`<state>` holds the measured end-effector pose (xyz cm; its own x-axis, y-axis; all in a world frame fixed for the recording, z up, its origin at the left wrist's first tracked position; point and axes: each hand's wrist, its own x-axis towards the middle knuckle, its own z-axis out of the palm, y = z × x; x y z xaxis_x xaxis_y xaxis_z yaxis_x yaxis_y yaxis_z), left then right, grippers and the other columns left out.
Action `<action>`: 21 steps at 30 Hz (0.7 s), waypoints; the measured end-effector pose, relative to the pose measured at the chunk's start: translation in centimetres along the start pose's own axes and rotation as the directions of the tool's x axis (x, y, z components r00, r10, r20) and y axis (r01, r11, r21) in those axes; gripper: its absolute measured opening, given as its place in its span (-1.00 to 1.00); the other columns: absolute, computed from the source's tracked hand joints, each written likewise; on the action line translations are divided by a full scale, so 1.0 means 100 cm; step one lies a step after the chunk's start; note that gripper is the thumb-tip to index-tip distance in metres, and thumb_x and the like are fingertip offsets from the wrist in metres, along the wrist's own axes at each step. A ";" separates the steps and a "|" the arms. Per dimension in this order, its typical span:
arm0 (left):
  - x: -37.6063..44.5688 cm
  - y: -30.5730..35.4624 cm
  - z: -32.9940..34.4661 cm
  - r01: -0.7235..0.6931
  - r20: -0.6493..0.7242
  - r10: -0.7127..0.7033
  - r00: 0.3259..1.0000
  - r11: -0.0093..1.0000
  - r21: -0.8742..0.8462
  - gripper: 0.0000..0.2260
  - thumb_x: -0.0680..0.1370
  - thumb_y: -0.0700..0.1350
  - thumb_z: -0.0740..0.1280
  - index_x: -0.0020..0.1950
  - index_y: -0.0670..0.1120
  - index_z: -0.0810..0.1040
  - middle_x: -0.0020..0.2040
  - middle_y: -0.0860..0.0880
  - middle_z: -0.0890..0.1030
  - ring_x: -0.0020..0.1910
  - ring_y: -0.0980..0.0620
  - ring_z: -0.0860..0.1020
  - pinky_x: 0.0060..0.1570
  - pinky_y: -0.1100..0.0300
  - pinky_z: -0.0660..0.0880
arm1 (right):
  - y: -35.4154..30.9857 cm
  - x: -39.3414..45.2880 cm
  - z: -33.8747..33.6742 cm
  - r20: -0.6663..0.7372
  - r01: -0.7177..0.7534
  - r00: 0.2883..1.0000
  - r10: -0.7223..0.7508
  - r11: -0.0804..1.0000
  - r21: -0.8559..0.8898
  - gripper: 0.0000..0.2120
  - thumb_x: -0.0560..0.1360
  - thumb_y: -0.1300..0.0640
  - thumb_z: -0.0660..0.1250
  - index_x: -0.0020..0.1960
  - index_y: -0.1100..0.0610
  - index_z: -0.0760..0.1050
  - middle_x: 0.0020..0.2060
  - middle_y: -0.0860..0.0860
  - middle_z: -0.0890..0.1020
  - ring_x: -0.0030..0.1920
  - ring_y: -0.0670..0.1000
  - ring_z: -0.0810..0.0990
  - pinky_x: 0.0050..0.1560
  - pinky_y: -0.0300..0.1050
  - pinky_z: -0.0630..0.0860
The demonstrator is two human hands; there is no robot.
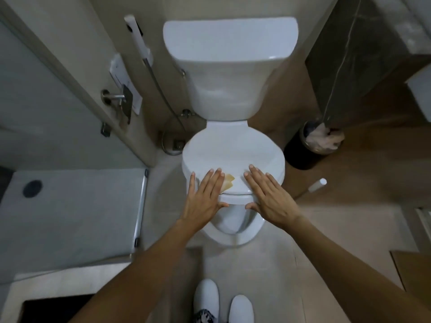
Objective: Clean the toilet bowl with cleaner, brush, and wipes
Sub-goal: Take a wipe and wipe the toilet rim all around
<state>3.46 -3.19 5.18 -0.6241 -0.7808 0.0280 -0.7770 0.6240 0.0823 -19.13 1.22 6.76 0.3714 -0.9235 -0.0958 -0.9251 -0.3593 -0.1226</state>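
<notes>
Toilet lid (233, 150) closed, 2 flat hands at its front edge

Left hand (205, 194) and right hand (268, 194) lie with straight fingers on the lid, holding nothing; bowl unopened, so cleaning seems not begun; a bin (310, 145) stands right of the right hand.

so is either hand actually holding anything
No grip. Both the left hand and right hand lie flat, fingers straight, on the front edge of the closed lid.

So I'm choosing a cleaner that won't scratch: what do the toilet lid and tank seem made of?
The toilet lid looks like smooth white plastic with a soft sheen, though that's uncertain. The tank looks like glazed ceramic, with a sharp glossy highlight at its corner.
</notes>
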 end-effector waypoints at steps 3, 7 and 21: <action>-0.013 0.005 0.038 -0.038 -0.098 0.043 0.994 0.998 0.051 -0.36 0.54 0.25 0.05 0.41 -0.22 0.28 0.37 -0.18 0.45 0.35 -0.14 0.43 0.24 -0.36 0.27 | 0.000 -0.012 0.036 -0.099 0.012 0.995 -0.017 0.999 -0.050 -0.24 0.58 -0.28 -0.20 0.49 0.27 0.20 0.45 0.26 0.30 0.44 0.22 0.32 0.38 0.17 0.29; -0.038 0.010 0.089 -0.109 -0.186 0.132 0.974 0.985 0.133 -0.32 0.54 0.26 0.07 0.45 -0.24 0.24 0.42 -0.19 0.38 0.40 -0.16 0.36 0.28 -0.35 0.28 | -0.003 -0.032 0.091 -0.184 0.046 0.980 -0.077 0.985 -0.165 -0.30 0.59 -0.27 -0.17 0.49 0.23 0.14 0.44 0.24 0.32 0.44 0.21 0.33 0.44 0.13 0.22; -0.089 0.033 0.233 -0.042 -0.356 0.105 0.929 0.983 0.180 -0.36 0.60 0.22 -0.05 0.52 -0.19 0.02 0.53 -0.16 0.08 0.47 -0.16 0.19 0.31 -0.39 0.14 | -0.021 -0.064 0.244 -0.363 -0.032 0.929 -0.072 0.961 -0.273 -0.28 0.54 -0.15 0.20 0.53 0.21 0.05 0.48 0.18 0.16 0.49 0.14 0.17 0.48 0.14 0.02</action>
<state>4.53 6.52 -18.02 -0.6321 -0.6700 0.3893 -0.7520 0.6516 -0.0995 -17.61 11.17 -16.50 0.3833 -0.8805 0.2787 -0.9228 -0.3526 0.1552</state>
